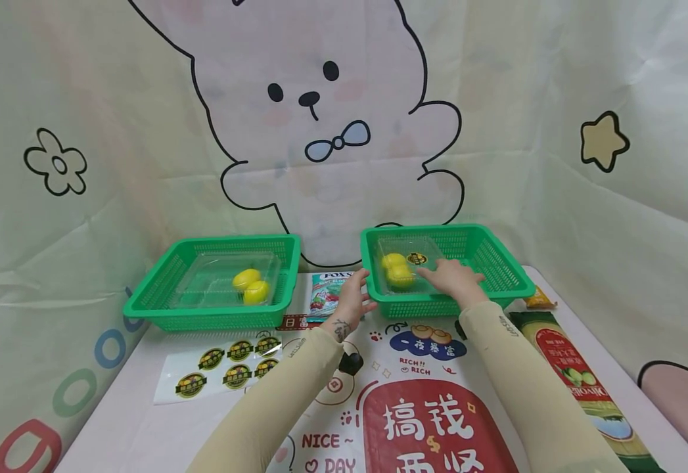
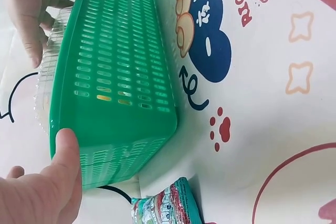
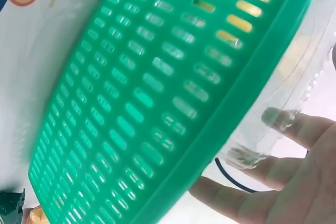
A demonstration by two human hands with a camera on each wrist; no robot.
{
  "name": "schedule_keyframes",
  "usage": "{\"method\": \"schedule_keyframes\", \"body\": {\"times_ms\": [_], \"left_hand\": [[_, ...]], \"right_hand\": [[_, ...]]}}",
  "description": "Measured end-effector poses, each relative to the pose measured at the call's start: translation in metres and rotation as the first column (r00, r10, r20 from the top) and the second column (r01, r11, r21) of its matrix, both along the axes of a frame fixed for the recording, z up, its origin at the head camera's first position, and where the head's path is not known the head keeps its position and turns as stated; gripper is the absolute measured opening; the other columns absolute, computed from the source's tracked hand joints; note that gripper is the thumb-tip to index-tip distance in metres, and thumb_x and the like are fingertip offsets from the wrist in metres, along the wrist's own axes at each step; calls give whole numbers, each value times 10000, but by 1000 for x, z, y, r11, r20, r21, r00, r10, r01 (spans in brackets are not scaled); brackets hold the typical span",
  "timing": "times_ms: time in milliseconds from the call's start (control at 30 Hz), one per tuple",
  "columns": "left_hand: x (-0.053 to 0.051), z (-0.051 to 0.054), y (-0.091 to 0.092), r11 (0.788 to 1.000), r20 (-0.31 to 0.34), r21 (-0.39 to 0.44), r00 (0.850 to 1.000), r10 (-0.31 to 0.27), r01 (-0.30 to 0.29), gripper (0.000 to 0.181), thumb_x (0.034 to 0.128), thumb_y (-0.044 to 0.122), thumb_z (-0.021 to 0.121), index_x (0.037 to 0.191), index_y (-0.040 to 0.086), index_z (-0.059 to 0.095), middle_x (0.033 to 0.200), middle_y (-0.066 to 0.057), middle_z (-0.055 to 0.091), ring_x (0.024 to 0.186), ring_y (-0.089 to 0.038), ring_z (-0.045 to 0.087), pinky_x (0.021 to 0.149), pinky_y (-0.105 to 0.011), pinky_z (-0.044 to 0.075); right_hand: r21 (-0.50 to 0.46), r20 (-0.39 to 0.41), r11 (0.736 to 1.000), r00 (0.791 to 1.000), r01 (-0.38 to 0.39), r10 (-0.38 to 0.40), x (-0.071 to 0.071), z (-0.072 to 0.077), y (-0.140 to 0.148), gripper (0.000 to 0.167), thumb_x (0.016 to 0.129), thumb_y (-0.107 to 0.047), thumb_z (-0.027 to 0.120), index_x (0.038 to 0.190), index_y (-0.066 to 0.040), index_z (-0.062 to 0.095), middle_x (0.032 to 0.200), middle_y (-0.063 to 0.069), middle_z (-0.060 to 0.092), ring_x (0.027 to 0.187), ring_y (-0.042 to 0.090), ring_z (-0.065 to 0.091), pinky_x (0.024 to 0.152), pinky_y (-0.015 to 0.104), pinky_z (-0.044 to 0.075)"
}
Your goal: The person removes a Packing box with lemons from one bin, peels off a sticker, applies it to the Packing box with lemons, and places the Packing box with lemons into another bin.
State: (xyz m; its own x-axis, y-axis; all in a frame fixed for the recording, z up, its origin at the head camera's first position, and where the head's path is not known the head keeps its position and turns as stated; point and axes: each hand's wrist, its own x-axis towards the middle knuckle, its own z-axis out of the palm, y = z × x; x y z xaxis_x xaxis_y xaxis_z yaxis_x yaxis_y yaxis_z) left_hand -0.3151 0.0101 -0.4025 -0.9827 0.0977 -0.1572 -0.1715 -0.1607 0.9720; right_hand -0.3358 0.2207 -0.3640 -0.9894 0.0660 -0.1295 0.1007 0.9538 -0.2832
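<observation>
A clear plastic box (image 1: 385,249) with yellow lemons (image 1: 399,274) and a round black-and-gold sticker (image 1: 417,259) on its lid sits in the right green basket (image 1: 388,307). Over that box's right end is my right hand (image 1: 456,281); in the right wrist view its extended fingers (image 3: 294,124) touch the clear edge. My left hand (image 1: 348,309) is at the basket's near left corner, its thumb (image 2: 65,153) against the rim in the left wrist view and its fingers loosely spread. Neither hand visibly grips anything, though some fingertips are partly hidden.
Another green basket (image 1: 219,320) at left holds a clear box (image 1: 207,279) with yellow lemons. A sticker sheet (image 1: 169,371) lies before it. A FOX'S candy bag (image 1: 322,299) is between the baskets. At right lie a long green-red packet (image 1: 580,374) and an orange packet (image 1: 539,299).
</observation>
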Motion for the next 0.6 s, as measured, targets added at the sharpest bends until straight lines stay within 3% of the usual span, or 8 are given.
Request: {"method": "schedule_keyframes", "body": {"times_ms": [133, 233, 300, 400, 467, 533, 600], "left_hand": [[2, 2, -1, 1000, 5, 7, 1000, 5, -5, 559, 941, 398, 383, 1414, 101, 357, 1482, -172, 261, 1245, -387, 429, 920, -452, 480], [6, 2, -5, 1000, -9, 1, 1000, 7, -7, 555, 948, 387, 374, 1418, 91, 352, 1484, -176, 256, 1277, -399, 388, 951, -482, 450], [10, 2, -9, 1000, -34, -29, 999, 5, -6, 541, 960, 381, 353, 1415, 88, 358, 1486, -163, 265, 1288, -398, 374, 968, -493, 433], [18, 1, -17, 998, -82, -70, 997, 2, -8, 524, 974, 370, 330, 1402, 72, 377, 1474, -156, 298, 1269, -396, 399, 968, -493, 432], [23, -1, -23, 997, -105, -82, 994, -9, 0, 534, 978, 377, 324, 1405, 59, 366, 1468, -157, 310, 1258, -398, 409, 966, -483, 437], [29, -4, -29, 997, -118, -75, 993, -24, 16, 544, 978, 380, 325, 1405, 44, 357, 1462, -178, 305, 1253, -411, 407, 966, -486, 436], [36, -6, -37, 998, -124, -62, 991, -41, 33, 544, 977, 380, 326, 1403, 42, 357, 1465, -188, 291, 1258, -415, 397, 971, -492, 430]], "right_hand": [[2, -53, 1000, 999, 12, -12, 6, 0, -5, 905, 858, -718, 269, 1421, -11, 320, 1420, 326, 289, 1236, 609, 250, 913, 805, 77], [-22, -156, 999, 987, 26, -29, 13, 2, -11, 886, 858, -709, 300, 1406, -15, 351, 1421, 306, 297, 1246, 590, 250, 926, 795, 77], [-67, -265, 997, 963, 32, -48, 19, 4, -18, 784, 884, -629, 376, 1376, -18, 400, 1394, 277, 360, 1228, 543, 323, 951, 746, 183], [-253, -405, 968, 909, -5, -102, 32, 7, -30, 591, 905, -443, 492, 1309, -12, 470, 1327, 225, 462, 1170, 437, 440, 926, 608, 365], [-419, -452, 906, 878, -56, -155, 42, 6, -38, 488, 898, -338, 542, 1254, -6, 508, 1272, 200, 517, 1115, 375, 508, 861, 513, 453], [-593, -444, 798, 871, -109, -211, 52, 3, -47, 414, 888, -254, 574, 1211, -1, 521, 1235, 184, 534, 1063, 327, 538, 832, 439, 480], [-726, -403, 675, 877, -131, -262, 62, -2, -55, 357, 881, -201, 586, 1171, -4, 520, 1182, 160, 543, 990, 276, 553, 791, 376, 494]]}}
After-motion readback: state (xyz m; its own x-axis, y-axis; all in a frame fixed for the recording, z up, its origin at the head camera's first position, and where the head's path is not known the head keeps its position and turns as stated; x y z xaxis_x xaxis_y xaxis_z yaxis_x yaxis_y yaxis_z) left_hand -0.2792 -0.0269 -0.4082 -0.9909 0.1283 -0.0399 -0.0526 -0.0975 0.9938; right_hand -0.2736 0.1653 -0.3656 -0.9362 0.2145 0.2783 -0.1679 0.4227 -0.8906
